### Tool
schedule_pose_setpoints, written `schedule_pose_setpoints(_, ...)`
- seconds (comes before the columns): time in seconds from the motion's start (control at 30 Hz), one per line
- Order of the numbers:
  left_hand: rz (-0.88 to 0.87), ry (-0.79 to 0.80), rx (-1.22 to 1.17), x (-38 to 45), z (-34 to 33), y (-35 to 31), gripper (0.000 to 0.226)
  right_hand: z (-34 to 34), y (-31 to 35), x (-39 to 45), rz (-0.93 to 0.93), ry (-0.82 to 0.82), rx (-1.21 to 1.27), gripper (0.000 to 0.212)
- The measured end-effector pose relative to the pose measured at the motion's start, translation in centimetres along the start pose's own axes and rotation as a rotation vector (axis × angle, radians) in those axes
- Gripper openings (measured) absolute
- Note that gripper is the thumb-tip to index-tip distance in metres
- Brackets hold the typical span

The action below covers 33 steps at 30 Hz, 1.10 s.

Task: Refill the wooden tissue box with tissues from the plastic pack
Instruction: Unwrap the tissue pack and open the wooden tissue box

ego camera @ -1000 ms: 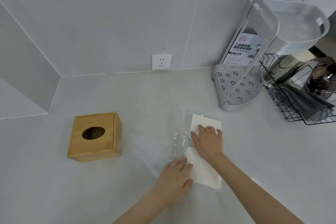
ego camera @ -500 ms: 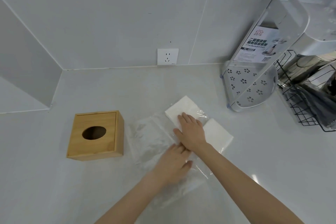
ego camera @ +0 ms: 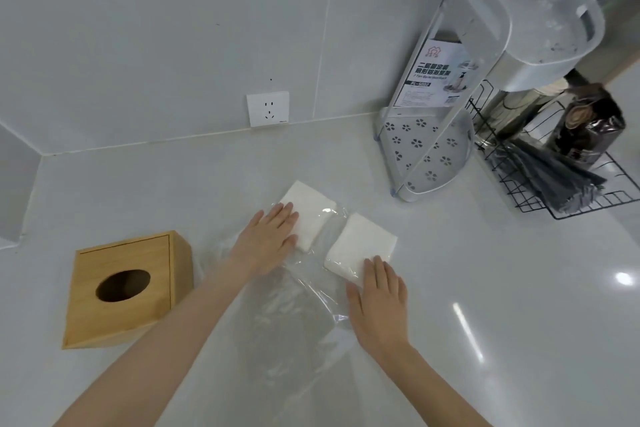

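**Two flat hands, two tissue stacks**

The left hand (ego camera: 268, 242) lies flat, fingers extended, on the farther tissue stack (ego camera: 309, 215). The right hand (ego camera: 379, 300) presses palm-down on the nearer stack (ego camera: 358, 244). Clear plastic pack (ego camera: 294, 315) lies between the forearms. The wooden tissue box (ego camera: 126, 288) sits left of the left hand.

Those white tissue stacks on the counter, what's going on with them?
A person is refilling a wooden tissue box by hand. Two white tissue stacks lie side by side on the counter, on and beside the opened clear plastic pack. The left hand rests flat on the farther stack, the right hand on the nearer stack. The box sits to the left, its oval opening dark; no tissue shows in it yet.
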<state>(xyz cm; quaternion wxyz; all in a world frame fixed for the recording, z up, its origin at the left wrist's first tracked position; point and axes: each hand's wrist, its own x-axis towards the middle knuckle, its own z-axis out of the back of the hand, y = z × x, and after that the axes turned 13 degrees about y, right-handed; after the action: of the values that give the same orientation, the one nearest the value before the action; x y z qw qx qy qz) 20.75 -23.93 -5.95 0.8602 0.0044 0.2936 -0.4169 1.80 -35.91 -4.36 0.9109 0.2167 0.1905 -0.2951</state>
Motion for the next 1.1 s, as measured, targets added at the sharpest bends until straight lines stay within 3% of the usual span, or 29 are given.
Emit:
schedule_pose_setpoints(0.07, 0.017, 0.048, 0.0, 0.2, -0.3, 0.0, 0.068, -0.4, -0.2, 0.2, -0.033, 0.04, -0.05, 0.091)
schedule_pose_setpoints(0.13, 0.029, 0.047, -0.014, 0.0, -0.5, -0.2, 0.08, 0.1, -0.4, 1.2, -0.059, 0.064, -0.064, 0.09)
schedule_pose_setpoints(0.23, 0.068, 0.034, -0.114, -0.7, -0.7, -0.8, 0.055, 1.7, -0.6, 3.1, -0.082, 0.095, -0.006, 0.064)
schedule_pose_setpoints(0.33, 0.113, -0.009, -0.166, -1.6, -0.8, -1.5, 0.048, 3.3, -0.7, 5.3, -0.061, 0.099, 0.023, 0.055)
schedule_pose_setpoints(0.73, 0.4, 0.008, -0.099, -5.8, -1.7, 1.3, 0.054, 3.7, 2.9, 9.9, 0.332, 0.224, -0.128, 0.054)
schedule_pose_setpoints(0.93, 0.445, 0.034, -0.071, -6.1, -1.4, 1.6, 0.055, 2.2, 3.5, 9.1, 0.344, 0.163, -0.275, 0.057)
schedule_pose_setpoints(1.1, 0.424, 0.034, -0.136, -6.1, -0.8, 1.9, 0.054, 2.7, 3.7, 9.1, 0.339, 0.183, -0.258, 0.054)
